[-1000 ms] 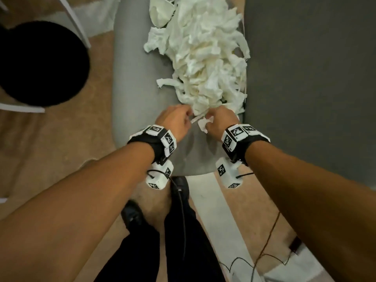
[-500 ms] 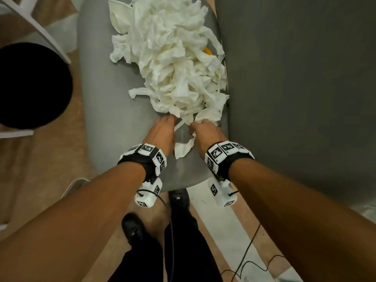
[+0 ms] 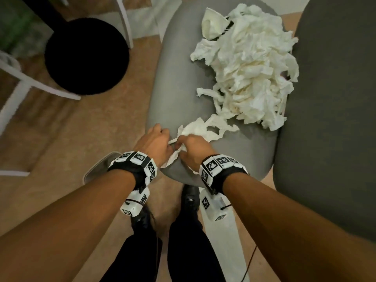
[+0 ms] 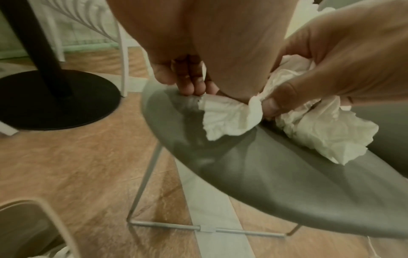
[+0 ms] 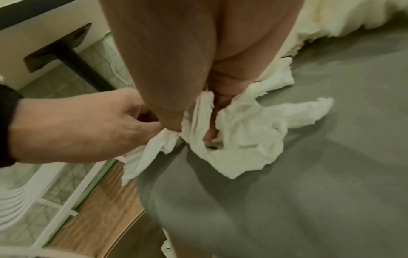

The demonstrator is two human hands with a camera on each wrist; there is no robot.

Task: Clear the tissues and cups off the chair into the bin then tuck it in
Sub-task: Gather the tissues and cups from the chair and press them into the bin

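A big heap of crumpled white tissues (image 3: 248, 74) lies on the grey chair seat (image 3: 179, 78), with a crushed white paper cup (image 3: 211, 25) at its far end. At the seat's near edge both hands hold one loose clump of tissue (image 3: 199, 129) (image 4: 229, 120) (image 5: 243, 136) apart from the heap. My left hand (image 3: 164, 135) (image 4: 189, 87) pinches its trailing end with curled fingers. My right hand (image 3: 183, 143) (image 5: 212, 122) grips the bunched middle. A beige bin (image 4: 30, 225) (image 3: 97, 167) stands on the floor below my left wrist.
A dark grey upright surface (image 3: 335, 119) rises along the seat's right side. A black round table base (image 3: 85, 55) and white chair legs (image 3: 30, 84) stand on the wooden floor to the left. My black shoes (image 3: 189, 198) are just below the seat's edge.
Both hands have drawn back from the heap to the seat's near edge, pulling a clump of tissue out of it. The heap now lies farther away.
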